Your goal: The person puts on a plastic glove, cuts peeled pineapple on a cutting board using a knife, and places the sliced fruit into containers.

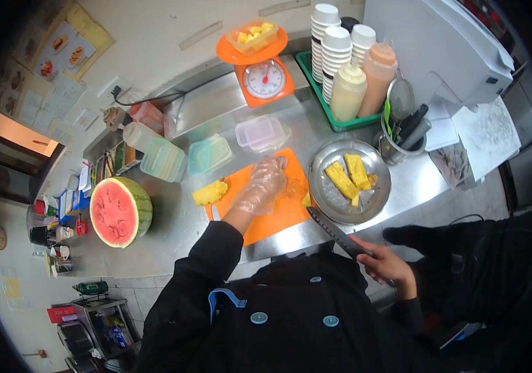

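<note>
My left hand (261,186), in a clear plastic glove, lies over the orange cutting board (256,231) with its fingers stretched toward the far edge. Nothing shows in its grasp. In my bare right hand (385,266) is a knife (334,231) with a dark, perforated blade. The blade tip points to the board's right edge, near a small pineapple piece (306,199). A larger pineapple piece (210,193) rests at the board's left edge, above a narrow pale blade (215,212). On the right, a round metal tray (328,208) holds several pineapple pieces (341,179).
A cut watermelon (115,212) stands at the left. Behind the board are plastic containers (210,155), lids (263,132) and an orange scale (264,81) bearing a tub of yellow chunks (252,37). A green tray (340,126) carries cups and bottles, beside a utensil pot (396,149).
</note>
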The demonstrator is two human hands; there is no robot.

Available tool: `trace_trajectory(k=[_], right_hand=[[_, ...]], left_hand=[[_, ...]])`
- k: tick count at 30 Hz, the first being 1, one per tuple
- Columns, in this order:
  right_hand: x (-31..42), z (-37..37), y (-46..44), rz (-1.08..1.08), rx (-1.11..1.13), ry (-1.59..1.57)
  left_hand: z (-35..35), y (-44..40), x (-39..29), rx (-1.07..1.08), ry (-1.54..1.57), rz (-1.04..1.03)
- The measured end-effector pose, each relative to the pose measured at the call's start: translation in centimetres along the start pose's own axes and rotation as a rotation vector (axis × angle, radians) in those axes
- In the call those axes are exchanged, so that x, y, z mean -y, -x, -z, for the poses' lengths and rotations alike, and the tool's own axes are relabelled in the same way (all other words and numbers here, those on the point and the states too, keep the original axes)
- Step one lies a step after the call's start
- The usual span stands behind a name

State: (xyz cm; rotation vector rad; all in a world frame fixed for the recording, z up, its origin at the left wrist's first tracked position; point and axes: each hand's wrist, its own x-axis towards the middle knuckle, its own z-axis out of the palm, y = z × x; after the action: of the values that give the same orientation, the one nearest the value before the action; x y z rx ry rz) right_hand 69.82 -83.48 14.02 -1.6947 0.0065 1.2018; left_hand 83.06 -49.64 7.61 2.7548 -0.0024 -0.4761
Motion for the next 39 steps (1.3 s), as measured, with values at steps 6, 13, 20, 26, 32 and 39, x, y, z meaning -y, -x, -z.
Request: trace_trajectory(k=[6, 13, 20, 26, 32, 39], right_hand=[[-2.5, -2.2, -0.9, -0.01, -0.069, -0.165], [-2.2, -4.2, -6.2, 0.112, -0.107, -0.207], [1.1, -4.8, -3.6, 0.203, -0.159, -0.167], [0.8, -2.0, -0.8, 0.409, -0.73, 0.332], [0.6, -1.1, 0.1, 0.32, -0.886, 0.767], [0.7, -2.8, -1.3, 0.387, -0.848, 0.667]], left_hand=[[-1.4, 1.5, -2.4, -0.114, 0.142, -0.044], [-3.7, 4.6, -3.8, -0.083, 0.348, -0.073], [-3.2, 3.9, -3.8, -0.118, 0.736, -0.092], [1.2, 3.0, -10.3, -0.096, 1.092, -0.122], [11.3, 2.0, 8.6, -0.792, -0.05, -0.125], [18.9, 4.6, 25.6, -0.191, -0.403, 0.432]])
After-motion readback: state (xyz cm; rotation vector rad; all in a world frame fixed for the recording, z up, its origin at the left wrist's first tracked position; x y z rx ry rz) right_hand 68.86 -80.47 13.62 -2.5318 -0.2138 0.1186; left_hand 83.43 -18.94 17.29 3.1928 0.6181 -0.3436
